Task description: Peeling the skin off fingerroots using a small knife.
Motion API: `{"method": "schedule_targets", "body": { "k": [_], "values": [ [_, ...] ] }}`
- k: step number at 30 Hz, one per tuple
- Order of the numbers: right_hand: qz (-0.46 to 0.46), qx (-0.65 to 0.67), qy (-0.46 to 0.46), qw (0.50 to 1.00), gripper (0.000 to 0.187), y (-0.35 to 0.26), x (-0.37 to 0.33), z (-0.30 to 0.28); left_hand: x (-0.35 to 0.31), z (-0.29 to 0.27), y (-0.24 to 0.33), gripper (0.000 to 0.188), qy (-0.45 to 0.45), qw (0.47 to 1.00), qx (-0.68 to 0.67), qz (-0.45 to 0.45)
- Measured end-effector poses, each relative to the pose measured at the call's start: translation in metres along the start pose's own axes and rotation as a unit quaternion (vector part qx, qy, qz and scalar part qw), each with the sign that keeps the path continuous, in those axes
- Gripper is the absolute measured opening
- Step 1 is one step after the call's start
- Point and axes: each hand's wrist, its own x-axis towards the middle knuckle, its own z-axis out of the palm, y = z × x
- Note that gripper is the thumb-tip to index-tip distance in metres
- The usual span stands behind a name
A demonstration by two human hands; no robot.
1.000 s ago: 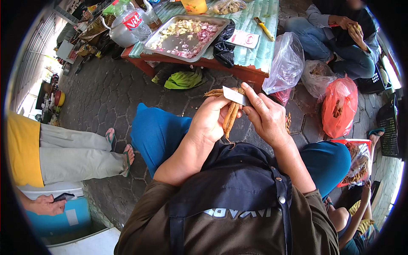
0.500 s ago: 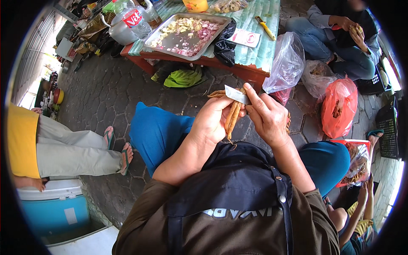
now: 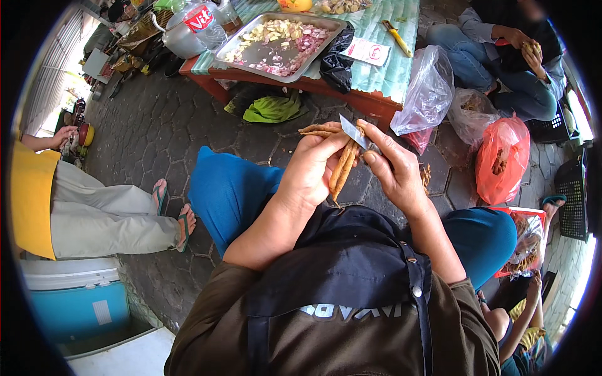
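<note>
The root bunch (image 3: 343,168) is a knobbly little thing, kinda like a cluster of skinny fingers. Tan going on orange-brown, a bit streaky along the skin, and the long ones taper to a thin, stringy tip. A couple of those hang side by side toward the person's lap, and some more poke out to the left past the thumb. It's up in front of the chest, out past the gap between the blue trouser legs (image 3: 232,185).

The left hand (image 3: 313,164) has it pinched between thumb and curled fingers. The right hand (image 3: 401,170) is curled round a knife (image 3: 353,131), thumb and forefinger up close by the root's top end. Only the silver blade really shows, slanting across the top of the bunch; from where I'm standing I can't tell if the edge is biting in or just resting there.

Some brownish bits (image 3: 425,178) lie on the dark paving (image 3: 169,125) beyond the right wrist. Further out front there's a low table (image 3: 376,78) with a metal tray (image 3: 252,66) of chopped pale and pinkish pieces (image 3: 308,49), and over to the right a red plastic bag (image 3: 501,164) sits on the ground.
</note>
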Motion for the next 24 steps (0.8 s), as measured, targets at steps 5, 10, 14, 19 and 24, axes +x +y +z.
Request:
{"method": "schedule_targets", "body": {
  "k": [5, 10, 14, 19, 24],
  "values": [
    [0.025, 0.039, -0.028, 0.999, 0.04, -0.007, 0.001, 0.0, -0.002, -0.002, -0.001, 0.016, 0.017, 0.999, 0.025, 0.023],
    [0.063, 0.054, -0.025, 0.996, 0.039, -0.007, 0.0, 0.004, -0.002, -0.005, -0.005, 0.016, 0.036, 0.998, 0.034, 0.034],
    [0.073, 0.069, 0.002, 0.995, 0.037, -0.005, -0.002, 0.011, -0.003, 0.0, -0.009, 0.016, 0.022, 0.995, 0.052, 0.079],
    [0.247, 0.295, -0.049, 0.922, 0.038, -0.013, 0.002, 0.001, -0.003, 0.0, -0.003, 0.017, 0.012, 0.993, 0.078, 0.085],
    [0.273, 0.387, -0.062, 0.878, 0.045, -0.011, -0.001, 0.005, 0.001, -0.006, 0.003, 0.025, -0.013, 0.998, 0.039, 0.053]
  ]
}}
